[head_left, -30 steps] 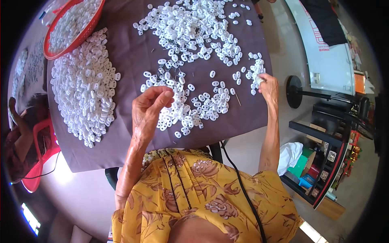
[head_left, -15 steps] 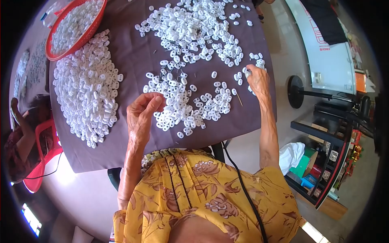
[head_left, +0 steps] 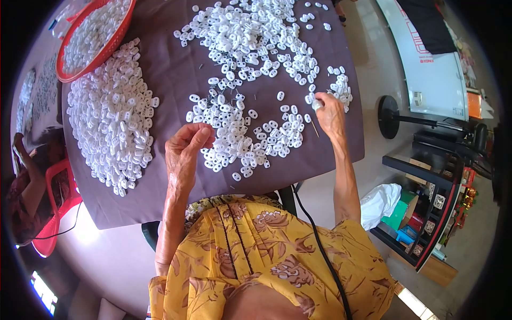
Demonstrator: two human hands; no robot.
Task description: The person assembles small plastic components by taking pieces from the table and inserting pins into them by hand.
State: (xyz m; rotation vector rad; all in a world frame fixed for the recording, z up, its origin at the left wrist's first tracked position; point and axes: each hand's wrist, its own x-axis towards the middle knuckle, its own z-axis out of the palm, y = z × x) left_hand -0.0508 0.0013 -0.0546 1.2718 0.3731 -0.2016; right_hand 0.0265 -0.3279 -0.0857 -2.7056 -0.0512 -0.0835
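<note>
Dark tablecloth [head_left: 167, 77] | left hand [head_left: 184, 145]: grip pinched together | right hand [head_left: 329, 114]: beside white pieces [head_left: 340, 86], grip unclear

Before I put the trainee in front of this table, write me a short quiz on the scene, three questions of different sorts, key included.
1. What fills the red basket at the table's far left corner?
2. True or false: the left hand is reaching into that basket.
3. Complete the sentence: the thin brown stick lies nearer the person's ___ hand.

Key
1. Small white pieces.
2. False. The left hand is beside the near central pile, thumb and finger together; whether they pinch something tiny cannot be told.
3. Right. The right hand is just beside the stick.
</note>
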